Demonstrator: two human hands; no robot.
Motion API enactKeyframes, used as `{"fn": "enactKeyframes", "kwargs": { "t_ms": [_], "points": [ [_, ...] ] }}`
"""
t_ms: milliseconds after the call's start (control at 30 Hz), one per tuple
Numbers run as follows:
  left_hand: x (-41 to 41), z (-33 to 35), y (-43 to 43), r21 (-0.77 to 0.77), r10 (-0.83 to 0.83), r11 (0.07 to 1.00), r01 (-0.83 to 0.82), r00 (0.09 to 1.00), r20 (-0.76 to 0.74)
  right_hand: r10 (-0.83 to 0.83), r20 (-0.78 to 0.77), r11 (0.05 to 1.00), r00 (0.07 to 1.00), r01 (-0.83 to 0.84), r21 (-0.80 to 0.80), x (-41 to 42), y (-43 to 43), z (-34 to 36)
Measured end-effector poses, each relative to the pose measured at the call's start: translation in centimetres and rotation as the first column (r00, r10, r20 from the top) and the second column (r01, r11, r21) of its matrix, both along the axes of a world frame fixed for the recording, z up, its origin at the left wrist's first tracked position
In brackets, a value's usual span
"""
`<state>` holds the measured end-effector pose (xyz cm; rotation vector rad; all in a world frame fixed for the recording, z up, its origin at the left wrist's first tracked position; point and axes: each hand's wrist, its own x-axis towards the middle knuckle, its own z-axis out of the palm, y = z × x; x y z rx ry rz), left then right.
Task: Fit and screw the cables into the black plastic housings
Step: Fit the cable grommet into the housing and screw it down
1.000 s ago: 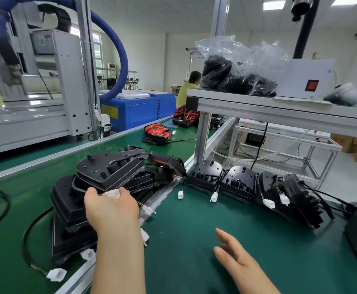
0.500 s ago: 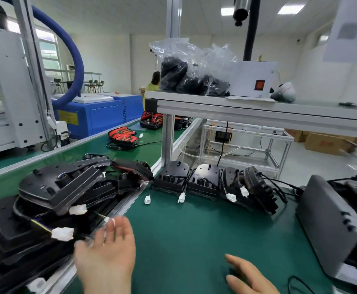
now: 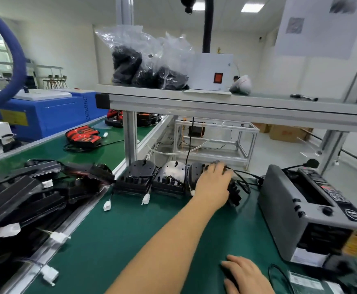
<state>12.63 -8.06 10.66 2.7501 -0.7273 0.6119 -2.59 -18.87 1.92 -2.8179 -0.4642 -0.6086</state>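
1. A single wide-angle camera sits on the person's head, at the near edge of the green worktop, and looks forward and down.
2. It faces the worktop's far edge, where the black housings stand in a row under the shelf.
3. It is close. The left hand meets the far edge at mid-frame, and the right hand lies at the near edge, cut by the bottom border.
4. The rail along the worktop's left edge runs diagonally, and the grey machine fills the right edge.
5. Straight lines bow toward the borders.
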Motion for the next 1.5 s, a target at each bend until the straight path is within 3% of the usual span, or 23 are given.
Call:
{"fn": "enactKeyframes", "kwargs": {
  "t_ms": [67,200,267,367,533,633,800,933,1033,1167,1300,1400,1467,1500],
  "points": [
    [1.4,-0.3,-1.0,0.196,0.009,0.981,-0.016,0.999,0.036,0.003,-0.009,1.0,1.0,-0.003,-0.01,-0.1,-0.2,0.4],
    [3.0,-1.3,-1.5,0.364,0.049,0.931,-0.016,0.995,-0.083,0.012,-0.038,1.0,0.999,-0.013,-0.028,-0.4,-0.3,1.1],
    [3.3,-1.6,-1.7,0.364,0.074,0.931,-0.017,0.987,-0.144,0.069,-0.01,0.996,0.998,-0.07,-0.058,-0.5,-0.1,0.6],
    [3.5,-1.6,-1.8,0.36,0.067,0.933,-0.015,0.989,-0.132,0.024,0.203,0.996,0.979,-0.007,-0.084,-0.7,0.3,0.4],
    [4.5,-1.3,-1.0,0.377,-0.015,0.924,0.064,0.991,-0.132,-0.027,0.228,0.999,0.973,0.037,-0.039,-1.0,0.7,0.5],
    [4.8,-1.1,-0.8,0.355,-0.061,0.93,0.097,0.992,-0.112,-0.008,0.14,0.999,0.99,0.015,-0.05,-0.7,0.5,0.2],
    [5.3,-0.1,-0.4,0.109,-0.025,0.994,0.024,1.0,0.002,-0.077,0.073,0.997,0.994,0.077,0.005,-0.8,-0.3,0.3],
    [5.4,2.2,1.0,-0.164,0.048,0.985,-0.051,0.999,-0.02,-0.046,0.073,0.999,0.996,0.045,0.017,-1.1,-0.2,0.9],
    [5.1,3.8,2.8,-0.437,0.093,0.891,-0.123,0.992,-0.089,0.009,0.091,1.0,0.996,-0.01,0.012,-1.3,0.1,0.9],
    [4.2,5.9,6.3,-0.632,0.172,0.736,-0.242,0.97,-0.171,-0.069,-0.064,0.997,0.996,0.066,-0.051,-1.1,0.0,1.3],
    [1.7,5.8,9.8,-0.691,0.274,0.669,-0.276,0.955,-0.116,-0.116,-0.079,0.992,0.99,0.113,-0.05,-1.3,0.0,1.0],
    [-1.1,4.7,12.1,-0.748,0.329,0.601,-0.281,0.94,-0.089,-0.049,-0.286,0.996,0.957,0.067,0.054,-2.2,0.5,1.1],
    [-2.8,3.9,13.4,-0.774,0.361,0.557,-0.301,0.927,-0.101,-0.02,-0.191,0.995,0.981,0.038,0.093,-1.8,0.1,0.3],
    [-3.6,3.4,14.0,-0.785,0.378,0.532,-0.316,0.919,-0.114,-0.016,-0.228,0.993,0.974,0.042,0.11,-2.0,0.2,0.1]
  ]
}}
